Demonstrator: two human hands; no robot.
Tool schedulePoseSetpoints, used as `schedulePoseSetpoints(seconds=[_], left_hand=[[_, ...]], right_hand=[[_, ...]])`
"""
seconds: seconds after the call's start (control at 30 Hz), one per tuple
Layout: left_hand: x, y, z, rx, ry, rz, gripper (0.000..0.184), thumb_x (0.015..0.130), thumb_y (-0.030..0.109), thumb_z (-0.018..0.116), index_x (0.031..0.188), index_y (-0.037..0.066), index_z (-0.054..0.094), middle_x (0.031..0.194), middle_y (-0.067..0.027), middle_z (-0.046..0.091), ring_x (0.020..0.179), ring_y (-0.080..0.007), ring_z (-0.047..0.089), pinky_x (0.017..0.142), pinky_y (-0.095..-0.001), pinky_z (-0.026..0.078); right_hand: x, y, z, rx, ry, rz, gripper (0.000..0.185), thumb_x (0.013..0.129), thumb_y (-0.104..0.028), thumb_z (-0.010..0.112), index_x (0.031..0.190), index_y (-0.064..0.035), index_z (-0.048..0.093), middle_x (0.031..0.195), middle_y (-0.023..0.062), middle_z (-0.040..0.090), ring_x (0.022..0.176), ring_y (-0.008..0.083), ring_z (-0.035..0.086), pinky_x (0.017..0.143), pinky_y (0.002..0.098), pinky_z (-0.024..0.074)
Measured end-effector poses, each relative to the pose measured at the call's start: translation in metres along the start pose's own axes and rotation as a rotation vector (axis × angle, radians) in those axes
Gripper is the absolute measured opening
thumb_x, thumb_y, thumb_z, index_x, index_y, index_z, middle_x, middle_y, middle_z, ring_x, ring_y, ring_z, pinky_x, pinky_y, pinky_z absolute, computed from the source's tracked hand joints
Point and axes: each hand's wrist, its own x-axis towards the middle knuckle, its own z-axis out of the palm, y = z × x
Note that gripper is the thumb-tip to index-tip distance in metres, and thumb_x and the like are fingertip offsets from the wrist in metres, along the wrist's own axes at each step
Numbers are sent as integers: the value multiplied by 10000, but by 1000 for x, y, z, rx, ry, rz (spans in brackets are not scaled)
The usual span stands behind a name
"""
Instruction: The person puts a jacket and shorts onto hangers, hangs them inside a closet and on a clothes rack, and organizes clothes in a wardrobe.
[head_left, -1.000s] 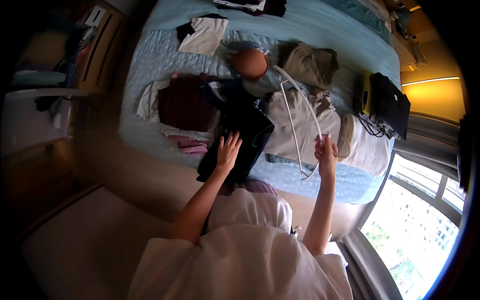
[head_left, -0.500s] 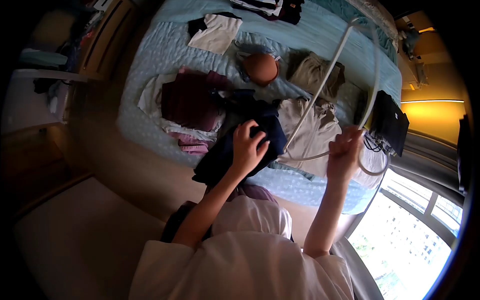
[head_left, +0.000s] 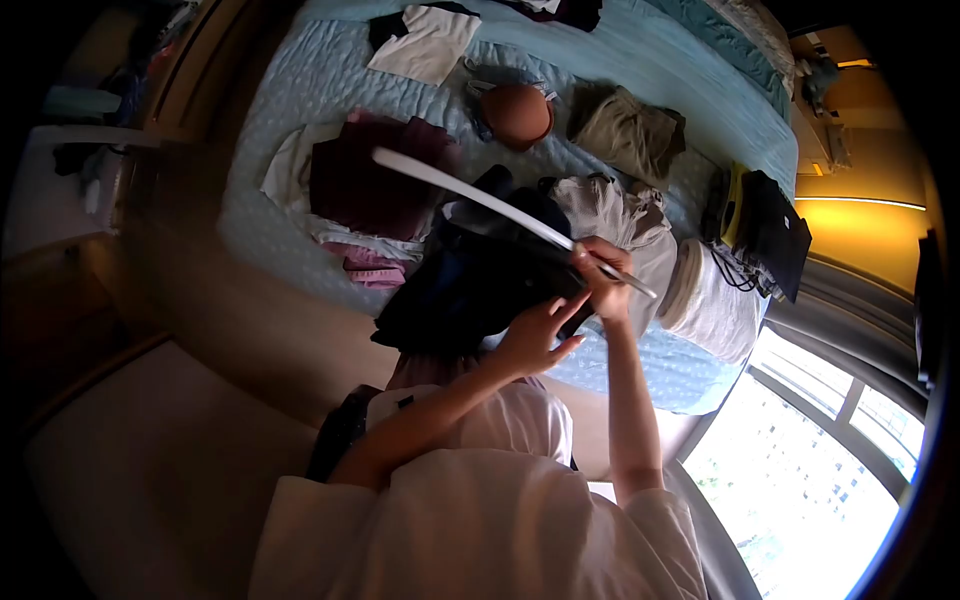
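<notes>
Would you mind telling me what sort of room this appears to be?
Most likely a bedroom in a home: a wide bed with pale blue bedding has clothes spread across it, and a large, bright window is at the right.

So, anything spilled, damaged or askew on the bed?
Nothing looks spilled or damaged. Only the maroon garment stands out: it lies unevenly over white cloth and pink cloth, so that stack looks untidy. The hanger slants, but the right hand holds it, so nothing odd there.
</notes>
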Motion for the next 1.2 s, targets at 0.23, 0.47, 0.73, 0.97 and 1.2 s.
schedulePoseSetpoints(seconds=[0.23,0.47,0.73,0.97,1.2], left_hand=[[70,-69,-87,425,570,-197,630,663,302,803,1082,12,433,984,-151,497,962,-335,509,851,-423,418],[131,-116,-53,171,485,-433,783,644,346,811,1197,-24,398,1136,-252,503,1063,-391,511,887,-403,418],[169,-70,-70,18,430,-256,252,856,251,623,879,2,652,737,-195,641,739,-361,631,613,-399,468],[125,-24,-151,-360,619,-276,258,892,195,609,814,-49,638,691,-27,634,653,-90,558,604,-258,436],[107,-19,-174,521,684,-63,105,804,51,633,897,2,629,802,-153,641,738,-345,636,643,-366,505]], right_hand=[[13,54,-92,303,182,50,282,888,-208,553,692,-6,567,600,-10,462,549,52,342,527,220,231],[16,67,-97,364,220,106,292,877,-229,552,672,-21,541,585,-10,425,535,59,311,509,225,204],[35,66,-89,548,208,-21,264,863,-186,567,687,11,545,621,16,456,567,80,349,542,240,252],[2,64,-85,209,71,229,299,871,-242,618,717,14,631,633,30,569,609,84,476,562,224,348],[-8,-17,-89,-300,151,-2,143,764,-109,693,684,9,678,585,85,582,515,140,484,493,280,362]])
